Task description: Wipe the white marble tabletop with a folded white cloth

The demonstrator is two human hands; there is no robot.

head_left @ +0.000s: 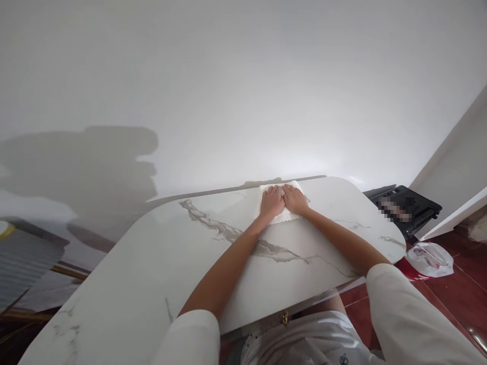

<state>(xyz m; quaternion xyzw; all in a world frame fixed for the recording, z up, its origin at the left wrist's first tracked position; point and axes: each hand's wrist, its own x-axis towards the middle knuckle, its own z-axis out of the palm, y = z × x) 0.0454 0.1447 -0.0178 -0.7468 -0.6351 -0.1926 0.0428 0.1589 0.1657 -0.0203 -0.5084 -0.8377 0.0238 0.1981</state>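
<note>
A thin white cloth (286, 217) with a wavy edge lies spread on the marble-patterned white table (152, 258), near its far edge by the wall. My left hand (272, 201) presses down on the cloth's left part, fingers stretched forward. Beside it, my right hand (295, 199) lies flat on the right part, its fingertips close to the left hand. A small fold of cloth bunches up between the two hands. Both palms face down and are hidden, and both arms reach straight out across the tabletop.
A pale wall (266, 91) runs along the table's far side. Right of the table stand a black case-like object (422, 205), partly pixelated, and a white plastic bag (431, 259) on the red tiled floor (449, 294). A grey ribbed object (26, 258) stands at the left.
</note>
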